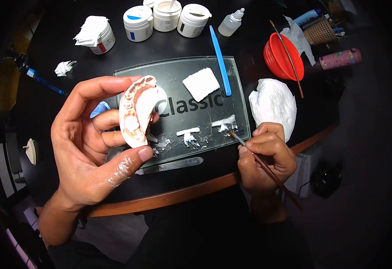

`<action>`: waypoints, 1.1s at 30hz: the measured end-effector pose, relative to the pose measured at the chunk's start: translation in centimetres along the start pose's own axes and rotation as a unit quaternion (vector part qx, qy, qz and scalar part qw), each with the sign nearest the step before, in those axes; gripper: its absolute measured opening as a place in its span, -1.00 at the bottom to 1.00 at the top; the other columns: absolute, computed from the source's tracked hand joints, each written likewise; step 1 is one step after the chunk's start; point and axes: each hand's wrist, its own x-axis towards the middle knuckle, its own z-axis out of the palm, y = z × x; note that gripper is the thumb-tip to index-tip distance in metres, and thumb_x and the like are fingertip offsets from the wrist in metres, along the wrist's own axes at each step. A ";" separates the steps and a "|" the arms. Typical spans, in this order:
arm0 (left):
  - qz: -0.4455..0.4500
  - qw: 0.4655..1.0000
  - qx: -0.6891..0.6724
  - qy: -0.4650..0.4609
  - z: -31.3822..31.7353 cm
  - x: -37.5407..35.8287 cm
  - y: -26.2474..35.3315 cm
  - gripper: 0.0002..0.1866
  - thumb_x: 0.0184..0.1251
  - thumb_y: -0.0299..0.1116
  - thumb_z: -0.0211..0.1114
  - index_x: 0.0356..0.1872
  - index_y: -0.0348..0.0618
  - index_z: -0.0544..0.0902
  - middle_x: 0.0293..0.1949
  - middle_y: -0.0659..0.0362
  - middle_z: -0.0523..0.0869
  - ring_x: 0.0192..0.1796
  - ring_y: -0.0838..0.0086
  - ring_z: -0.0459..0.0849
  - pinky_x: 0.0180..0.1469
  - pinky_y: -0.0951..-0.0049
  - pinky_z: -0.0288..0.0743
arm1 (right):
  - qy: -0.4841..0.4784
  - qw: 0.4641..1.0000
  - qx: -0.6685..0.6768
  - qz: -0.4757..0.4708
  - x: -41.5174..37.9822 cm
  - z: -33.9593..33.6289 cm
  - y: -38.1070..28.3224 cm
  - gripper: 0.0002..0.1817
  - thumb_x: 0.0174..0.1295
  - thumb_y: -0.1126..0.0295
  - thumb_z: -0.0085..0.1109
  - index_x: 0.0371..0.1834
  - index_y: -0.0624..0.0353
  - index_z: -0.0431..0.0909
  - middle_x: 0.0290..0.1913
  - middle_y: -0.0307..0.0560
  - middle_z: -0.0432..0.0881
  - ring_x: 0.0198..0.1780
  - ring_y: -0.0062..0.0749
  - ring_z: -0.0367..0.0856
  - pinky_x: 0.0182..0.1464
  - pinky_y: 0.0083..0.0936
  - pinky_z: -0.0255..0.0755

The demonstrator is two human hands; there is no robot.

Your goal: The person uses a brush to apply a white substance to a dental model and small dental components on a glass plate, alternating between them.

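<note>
A dental cast (131, 101) with a row of teeth and one white tooth is gripped at its ends between the thumb and fingers of my left hand (90, 130). White powder smears the thumb. My right hand (267, 154) pinches a thin brush (267, 169) near its ferrule. The brush tip meets the right of two small white paste heaps (224, 127) on the glass slab (182, 67). The other paste heap (189, 139) lies to its left, beside more smeared paste (162, 144).
On the slab rest a folded white pad (201, 84) and a blue stick (220, 60). White jars (137, 24) and a dropper bottle (231, 22) stand behind. A red bowl (279, 58) bears another brush (288, 58). Crumpled tissue (273, 103) lies right, a metal spatula (176, 166) in front.
</note>
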 end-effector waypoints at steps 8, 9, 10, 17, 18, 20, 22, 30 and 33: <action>0.001 1.000 -0.002 -0.007 0.1 0.0 0.1 -0.18 0.17 -0.66 0.55 0.44 -0.46 0.30 0.44 -0.20 0.47 0.33 0.08 0.71 0.29 0.17 0.77 | -0.013 1.000 -0.002 0.012 0.1 0.0 -0.1 -0.81 -0.12 0.71 0.34 -0.45 0.21 0.60 -0.54 -0.19 0.64 -0.44 -0.43 0.55 -0.07 -0.36 0.53; -0.004 1.000 -0.002 -0.005 0.2 0.0 0.2 -0.18 0.17 -0.66 0.55 0.44 -0.46 0.30 0.44 -0.20 0.46 0.34 0.09 0.71 0.30 0.18 0.76 | -0.007 1.000 0.000 0.009 0.1 0.0 -0.1 -0.81 -0.12 0.71 0.34 -0.45 0.21 0.60 -0.54 -0.19 0.64 -0.44 -0.43 0.54 -0.08 -0.36 0.53; -0.001 1.000 0.000 -0.010 0.1 0.0 0.2 -0.18 0.17 -0.66 0.55 0.44 -0.46 0.30 0.45 -0.20 0.46 0.34 0.09 0.71 0.30 0.18 0.76 | -0.001 1.000 0.002 0.005 0.0 0.0 0.0 -0.81 -0.13 0.71 0.34 -0.46 0.21 0.60 -0.55 -0.19 0.63 -0.45 -0.43 0.54 -0.08 -0.36 0.53; 0.020 0.999 0.010 -0.026 -0.2 0.0 -0.2 -0.18 0.17 -0.66 0.55 0.44 -0.46 0.30 0.46 -0.20 0.45 0.35 0.11 0.70 0.31 0.18 0.75 | -0.004 1.000 -0.003 0.006 0.0 0.0 -0.1 -0.82 -0.15 0.70 0.32 -0.48 0.21 0.59 -0.57 -0.20 0.62 -0.46 -0.44 0.52 -0.11 -0.37 0.53; 0.017 1.000 0.009 -0.024 -0.2 0.0 -0.1 -0.18 0.17 -0.66 0.55 0.44 -0.46 0.30 0.46 -0.20 0.44 0.35 0.10 0.70 0.31 0.18 0.75 | -0.005 1.000 -0.005 0.009 0.0 0.0 -0.1 -0.82 -0.15 0.70 0.32 -0.49 0.21 0.59 -0.57 -0.21 0.62 -0.46 -0.45 0.52 -0.11 -0.38 0.53; 0.008 1.000 0.004 -0.023 -0.1 0.0 0.1 -0.18 0.18 -0.66 0.55 0.44 -0.46 0.30 0.46 -0.20 0.44 0.35 0.10 0.70 0.30 0.19 0.76 | -0.006 1.000 -0.007 0.015 0.1 0.0 -0.2 -0.82 -0.15 0.70 0.32 -0.49 0.21 0.59 -0.57 -0.21 0.61 -0.47 -0.46 0.51 -0.12 -0.38 0.53; 0.003 1.000 0.003 -0.021 -0.1 0.0 0.1 -0.18 0.18 -0.67 0.55 0.44 -0.46 0.30 0.46 -0.20 0.44 0.35 0.09 0.70 0.29 0.19 0.77 | -0.004 1.000 -0.007 0.010 0.2 0.1 -0.1 -0.82 -0.16 0.70 0.32 -0.49 0.21 0.59 -0.58 -0.22 0.61 -0.48 -0.47 0.51 -0.12 -0.39 0.53; 0.020 0.999 0.010 -0.029 -0.2 0.0 -0.2 -0.18 0.18 -0.68 0.54 0.45 -0.44 0.29 0.46 -0.21 0.45 0.34 0.09 0.71 0.26 0.21 0.79 | -0.003 1.000 -0.011 0.013 0.2 0.1 -0.3 -0.81 -0.15 0.71 0.32 -0.48 0.20 0.59 -0.59 -0.22 0.61 -0.49 -0.49 0.51 -0.12 -0.40 0.53; 0.008 1.000 0.005 -0.027 -0.2 -0.1 -0.1 -0.18 0.17 -0.69 0.53 0.45 -0.45 0.29 0.46 -0.21 0.45 0.34 0.09 0.71 0.27 0.21 0.78 | -0.010 1.000 -0.012 0.014 0.2 0.0 -0.3 -0.81 -0.15 0.71 0.31 -0.48 0.20 0.59 -0.58 -0.22 0.61 -0.49 -0.49 0.52 -0.11 -0.39 0.53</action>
